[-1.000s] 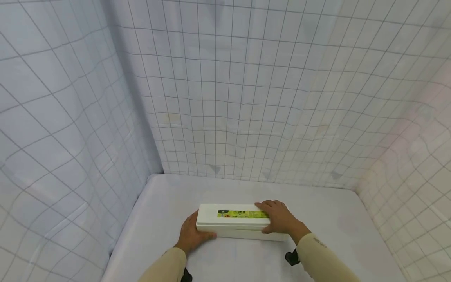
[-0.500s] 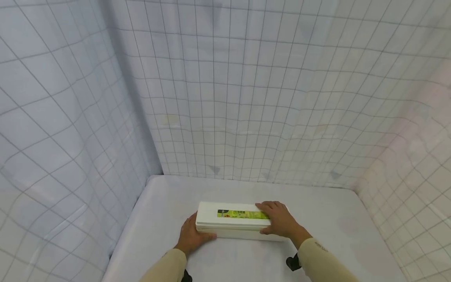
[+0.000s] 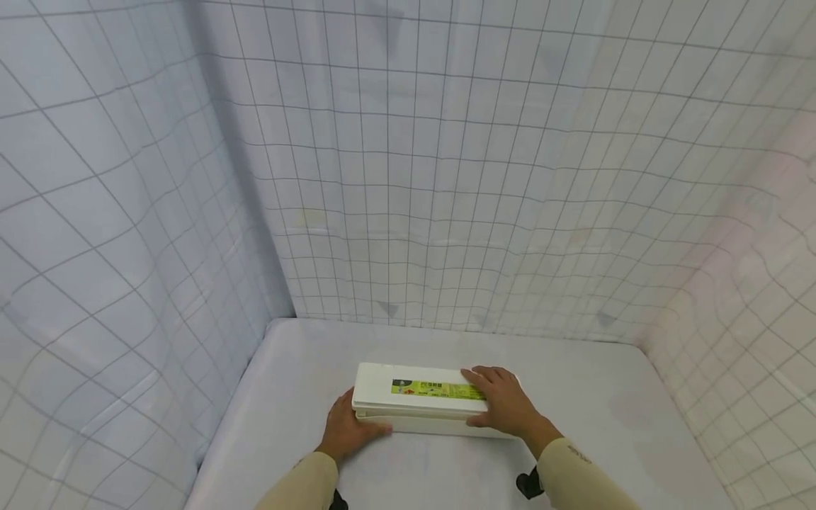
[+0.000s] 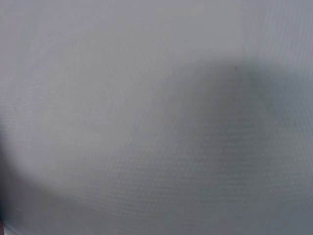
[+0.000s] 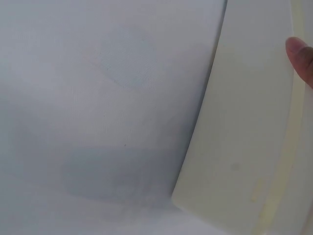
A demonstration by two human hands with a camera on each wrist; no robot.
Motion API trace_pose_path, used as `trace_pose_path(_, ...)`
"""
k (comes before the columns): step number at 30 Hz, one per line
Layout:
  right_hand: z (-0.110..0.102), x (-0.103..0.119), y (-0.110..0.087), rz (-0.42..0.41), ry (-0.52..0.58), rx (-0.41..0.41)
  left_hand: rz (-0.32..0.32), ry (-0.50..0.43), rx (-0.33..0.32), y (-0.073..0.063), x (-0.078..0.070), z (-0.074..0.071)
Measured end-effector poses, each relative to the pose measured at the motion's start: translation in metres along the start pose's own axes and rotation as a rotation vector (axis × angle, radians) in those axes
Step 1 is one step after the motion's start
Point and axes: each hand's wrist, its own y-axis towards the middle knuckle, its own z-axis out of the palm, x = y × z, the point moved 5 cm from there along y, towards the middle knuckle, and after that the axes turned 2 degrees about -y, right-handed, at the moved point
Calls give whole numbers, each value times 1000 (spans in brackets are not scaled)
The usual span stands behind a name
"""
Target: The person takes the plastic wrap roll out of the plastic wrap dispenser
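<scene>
A long white cling film box (image 3: 433, 423) rests on the white table, its lid (image 3: 376, 386) bearing a yellow-green label (image 3: 440, 389). The lid sits slightly tilted, with a narrow gap under its left front corner. My left hand (image 3: 344, 426) grips the box's left end, thumb along the front wall. At the other end my right hand (image 3: 508, 405) holds the box from above, fingers over the lid and thumb on the front. In the right wrist view my right thumb (image 5: 301, 56) presses near the lid seam, above the box's front wall (image 5: 230, 122).
White cloth covers the table (image 3: 440, 471). White grid-patterned curtains (image 3: 408, 177) enclose the back and both sides. Black wrist straps (image 3: 529, 484) show under the beige sleeves (image 3: 580, 474). The left wrist view holds only blurred pale cloth (image 4: 98, 98) and shadow.
The lid's left end has risen a little, and a gap shows there now. Earlier a gap showed near the right hand instead. My right hand has shifted slightly; my left hand stays put.
</scene>
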Motion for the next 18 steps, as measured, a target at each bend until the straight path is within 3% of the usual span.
trace_pose_path(11,-4,1,-5,14,-47,-12,-24,22,31,2,2,2)
trace_pose_path(18,-4,-4,-10,43,-49,-21,5,9,30,2,1,2)
